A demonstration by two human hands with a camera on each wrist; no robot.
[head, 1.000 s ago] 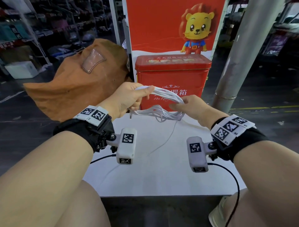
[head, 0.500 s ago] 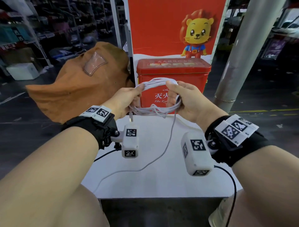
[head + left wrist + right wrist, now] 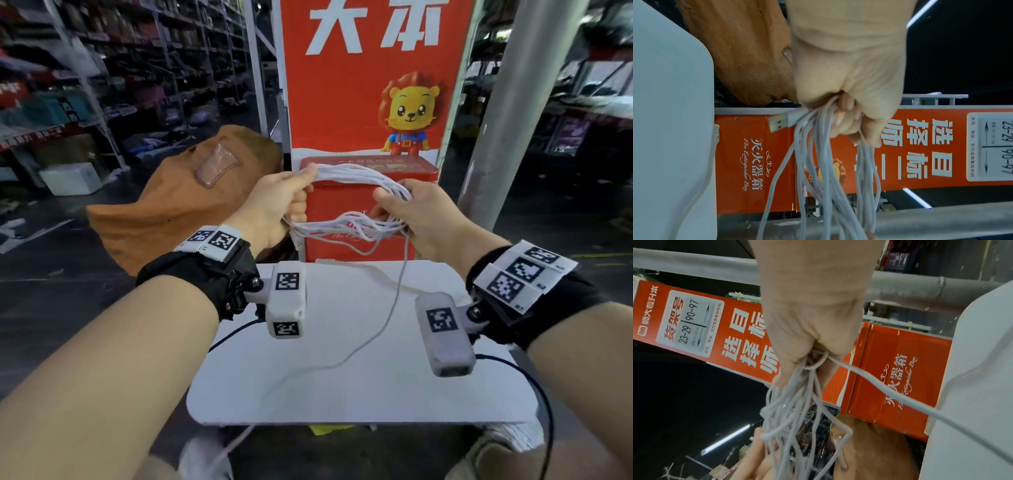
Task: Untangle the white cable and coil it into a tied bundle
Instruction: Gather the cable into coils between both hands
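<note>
I see my left hand (image 3: pixel 274 202) and right hand (image 3: pixel 419 214) curled round the looped white cable (image 3: pixel 349 198); one strand trails onto the table (image 3: pixel 359 387).

Both forearms were bare. Each wrist wore a black fabric wrist strap (image 3: pixel 219 274) with white square-pattern marker tags (image 3: pixel 214 238) on its top. Beside each strap, toward the other arm, a white boxy plastic camera (image 3: pixel 286 301) was fixed by a screw, and a thin black cable (image 3: pixel 233 337) ran from it.
</note>
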